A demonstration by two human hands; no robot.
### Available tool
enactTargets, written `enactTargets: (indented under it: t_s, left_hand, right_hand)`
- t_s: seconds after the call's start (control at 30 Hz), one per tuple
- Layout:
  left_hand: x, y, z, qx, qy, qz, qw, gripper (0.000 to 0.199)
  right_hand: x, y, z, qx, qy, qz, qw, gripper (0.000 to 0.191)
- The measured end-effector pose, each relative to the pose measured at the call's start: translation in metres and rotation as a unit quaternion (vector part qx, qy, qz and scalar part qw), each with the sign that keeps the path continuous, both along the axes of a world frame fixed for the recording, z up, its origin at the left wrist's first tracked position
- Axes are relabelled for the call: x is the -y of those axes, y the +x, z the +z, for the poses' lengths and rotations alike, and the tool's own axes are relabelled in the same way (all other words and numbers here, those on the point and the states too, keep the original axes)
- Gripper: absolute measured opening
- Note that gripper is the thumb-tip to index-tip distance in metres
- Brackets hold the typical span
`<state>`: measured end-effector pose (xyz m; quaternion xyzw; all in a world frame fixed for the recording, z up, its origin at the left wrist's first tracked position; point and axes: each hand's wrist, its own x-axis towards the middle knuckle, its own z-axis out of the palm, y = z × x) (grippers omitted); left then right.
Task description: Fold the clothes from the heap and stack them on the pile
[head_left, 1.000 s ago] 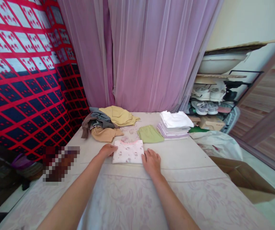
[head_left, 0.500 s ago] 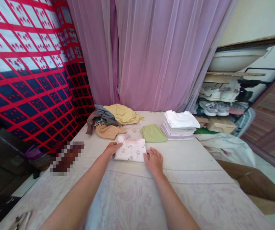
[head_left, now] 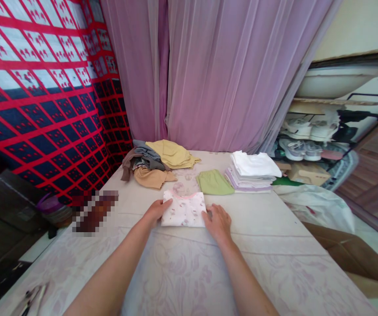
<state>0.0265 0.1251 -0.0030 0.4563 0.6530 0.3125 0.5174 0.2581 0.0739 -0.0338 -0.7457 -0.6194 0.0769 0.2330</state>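
The left hand [head_left: 156,212] pinches the folded shirt [head_left: 184,212]; the right hand [head_left: 219,222] touches its opposite side (whether gripping cannot be told). The shirt lies inward from the bed's [head_left: 179,272] far edge. Uneven pulling could loosen the folds.

Left hand [head_left: 158,211] thumb uppermost — right hand [head_left: 219,221] palm down

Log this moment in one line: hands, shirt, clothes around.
shirt: folded, on sheet; left hand: thumb on left edge; right hand: at right edge; beyond: pile, green garment, stack
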Motion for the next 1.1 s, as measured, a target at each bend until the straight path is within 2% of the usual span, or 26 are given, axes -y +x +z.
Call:
enactTargets:
  t_s: [0.13, 0.3, 0.4, 0.53, 0.63, 0.77, 0.83, 0.93, 1.0, 1.03, 1.1]
  left_hand:
    - [0.0, 0.002, 0.012, 0.115, -0.063, -0.037, 0.991, 0.034]
    - [0.0, 0.013, 0.023, 0.241, -0.126, -0.019, 0.962, 0.033]
    - [-0.003, 0.022, 0.038, 0.233, -0.098, -0.026, 0.967, 0.029]
    - [-0.015, 0.044, 0.077, 0.162, -0.027, -0.069, 0.984, 0.027]
    - [-0.029, 0.071, 0.114, 0.103, 0.003, -0.112, 0.988, 0.027]
    - [-0.053, 0.114, 0.162, 0.071, 0.028, -0.149, 0.986, 0.021]
    - [-0.068, 0.137, 0.185, 0.087, 0.045, -0.176, 0.98, 0.018]
    - [-0.094, 0.177, 0.215, 0.158, 0.063, -0.193, 0.966, 0.013]
    - [-0.112, 0.209, 0.226, 0.225, 0.064, -0.202, 0.951, 0.012]
    - [-0.12, 0.226, 0.227, 0.26, 0.064, -0.201, 0.942, 0.014]
    - [-0.134, 0.26, 0.217, 0.312, 0.063, -0.176, 0.932, 0.017]
  right_hand:
    - [0.0, 0.019, -0.003, -0.077, 0.033, 0.014, 0.996, 0.032]
    - [0.005, 0.065, -0.003, -0.193, 0.092, -0.03, 0.976, 0.032]
    - [0.009, 0.092, -0.006, -0.249, 0.124, -0.082, 0.957, 0.038]
    - [0.012, 0.107, -0.013, -0.291, 0.146, -0.136, 0.936, 0.047]
    - [0.01, 0.104, -0.018, -0.306, 0.169, -0.133, 0.928, 0.047]
    - [0.005, 0.102, -0.023, -0.343, 0.196, -0.132, 0.909, 0.045]
    - [0.004, 0.102, -0.024, -0.356, 0.205, -0.129, 0.903, 0.045]
    - [0.003, 0.103, -0.024, -0.366, 0.21, -0.125, 0.898, 0.043]
    - [0.003, 0.101, -0.024, -0.365, 0.214, -0.123, 0.898, 0.041]
    - [0.003, 0.1, -0.024, -0.36, 0.217, -0.121, 0.899, 0.04]
    - [0.004, 0.098, -0.023, -0.348, 0.222, -0.115, 0.904, 0.036]
